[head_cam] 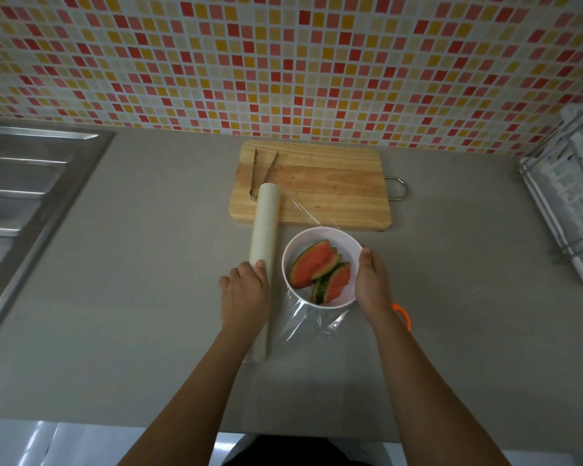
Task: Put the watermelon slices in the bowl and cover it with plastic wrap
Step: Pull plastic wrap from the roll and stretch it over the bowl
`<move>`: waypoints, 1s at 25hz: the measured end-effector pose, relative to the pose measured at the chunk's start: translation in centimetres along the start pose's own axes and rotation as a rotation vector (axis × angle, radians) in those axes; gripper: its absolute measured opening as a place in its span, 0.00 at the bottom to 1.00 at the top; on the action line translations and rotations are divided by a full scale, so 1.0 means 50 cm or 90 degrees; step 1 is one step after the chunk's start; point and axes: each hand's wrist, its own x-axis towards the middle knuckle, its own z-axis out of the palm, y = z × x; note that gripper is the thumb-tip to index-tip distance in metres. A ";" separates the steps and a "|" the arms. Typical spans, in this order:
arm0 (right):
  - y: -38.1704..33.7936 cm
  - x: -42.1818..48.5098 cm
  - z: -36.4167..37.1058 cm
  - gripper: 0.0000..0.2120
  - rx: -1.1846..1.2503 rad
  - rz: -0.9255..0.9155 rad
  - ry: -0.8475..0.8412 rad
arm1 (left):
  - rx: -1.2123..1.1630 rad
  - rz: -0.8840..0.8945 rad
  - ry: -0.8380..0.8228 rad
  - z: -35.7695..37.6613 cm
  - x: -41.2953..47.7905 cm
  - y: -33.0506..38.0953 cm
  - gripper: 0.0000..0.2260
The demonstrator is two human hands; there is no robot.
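At the far left of the frame we see a steel sink (31, 196) sunk into the grey surface (148, 297), well apart from the work. Moving right, our left hand (244, 294) lies on the near part of the plastic wrap roll (265, 237), fingers (236, 275) curled over it with the thumb on its right side, so it has hold of the roll. The roll's long axis runs from lower centre up toward the wooden cutting board (312, 186), where its far end lies across the board's left corner beside a pair of metal tongs (261, 174).

Just right of the roll stands the white bowl (318, 232), with the watermelon slices (320, 269) already in it, at frame centre. A clear sheet of film (312, 322) stretches from the roll over toward the bowl and bunches on the surface at its near side (how far it covers the rim we cannot tell). Our right hand (371, 280) is open and pressed flat against the bowl's right wall, thumb at the rim, steadying and not gripping.

We judge the coming move turns on this: the roll lies left of the bowl and parallel to our forearm, so the film must be drawn rightward across the opening.

Further right a wire dish rack (566, 203) sits at the edge; tiled wall (283, 62) fills the upper frame.
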 end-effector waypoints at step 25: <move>0.008 0.003 -0.001 0.13 -0.038 -0.012 0.001 | -0.007 0.029 -0.038 -0.025 -0.107 -0.127 0.15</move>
